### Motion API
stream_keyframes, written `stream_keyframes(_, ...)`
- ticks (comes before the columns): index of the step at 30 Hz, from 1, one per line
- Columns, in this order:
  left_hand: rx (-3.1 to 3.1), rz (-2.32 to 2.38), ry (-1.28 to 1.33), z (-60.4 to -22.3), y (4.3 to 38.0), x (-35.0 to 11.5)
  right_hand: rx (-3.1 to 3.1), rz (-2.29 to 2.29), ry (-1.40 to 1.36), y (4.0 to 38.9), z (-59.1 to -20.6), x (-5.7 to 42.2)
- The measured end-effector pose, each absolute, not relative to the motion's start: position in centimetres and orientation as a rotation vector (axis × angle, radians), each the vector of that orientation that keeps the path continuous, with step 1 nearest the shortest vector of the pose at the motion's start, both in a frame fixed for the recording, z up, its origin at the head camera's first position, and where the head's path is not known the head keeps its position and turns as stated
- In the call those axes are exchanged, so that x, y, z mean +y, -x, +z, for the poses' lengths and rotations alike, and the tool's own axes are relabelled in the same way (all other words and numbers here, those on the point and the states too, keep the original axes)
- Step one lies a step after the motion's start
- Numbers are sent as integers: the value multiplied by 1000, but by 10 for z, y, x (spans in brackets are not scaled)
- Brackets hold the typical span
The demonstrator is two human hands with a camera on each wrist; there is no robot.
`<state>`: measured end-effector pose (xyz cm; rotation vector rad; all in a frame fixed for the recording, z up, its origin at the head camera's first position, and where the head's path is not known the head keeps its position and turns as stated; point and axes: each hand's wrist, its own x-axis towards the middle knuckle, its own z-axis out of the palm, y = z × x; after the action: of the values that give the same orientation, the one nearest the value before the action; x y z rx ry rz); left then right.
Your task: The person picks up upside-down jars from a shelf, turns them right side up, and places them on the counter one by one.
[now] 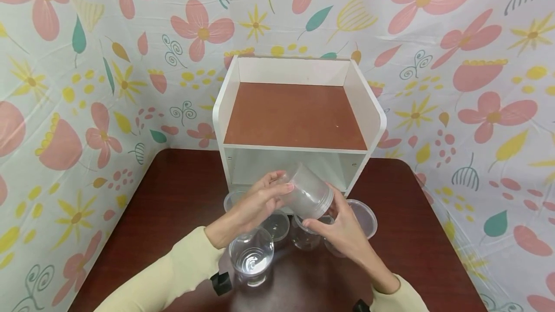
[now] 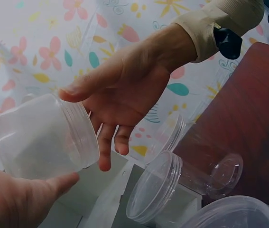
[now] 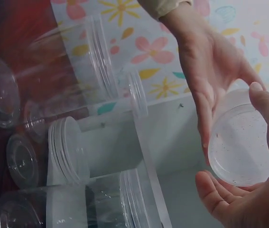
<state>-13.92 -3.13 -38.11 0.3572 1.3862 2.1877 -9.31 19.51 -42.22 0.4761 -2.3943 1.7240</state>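
A cloudy, translucent plastic jar (image 1: pixel 307 190) is tilted in the air in front of the white shelf, held between both hands. My left hand (image 1: pixel 256 203) grips it toward its upper left end, with thumb and fingers on opposite sides in the left wrist view. The right hand (image 1: pixel 344 229) holds the ridged end at the lower right, its thumb on the near side. In the right wrist view, the round end of the jar (image 3: pixel 243 147) faces the camera and shows small specks. Whether a lid is on that end I cannot tell.
Several clear jars stand on the dark table (image 1: pixel 416 264) below the hands, among them a tall jar (image 1: pixel 252 253) at front left and a jar (image 1: pixel 363 219) at right. Behind them stands a white shelf unit (image 1: pixel 295 114) with a brown top board. Flowered cloth (image 1: pixel 199 32) hangs around.
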Motion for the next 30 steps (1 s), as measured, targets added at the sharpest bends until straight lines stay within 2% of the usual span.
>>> stream_keyframes(7, 1419, 2160, -341, -381, 138, -32, -2411, 1736, -423, 93, -424, 193)
stream_keyframes(15, 1736, 2052, -348, -376, 141, -39, -2350, 1859, -361, 91, -422, 196)
stream_keyframes(22, 2085, 2024, -340, -367, 139, -58, -2278, 1949, -362, 91, -421, 206)
stream_keyframes(30, 2282, 2034, -270, -362, 134, -86, -2245, 1837, -427, 92, -417, 221)
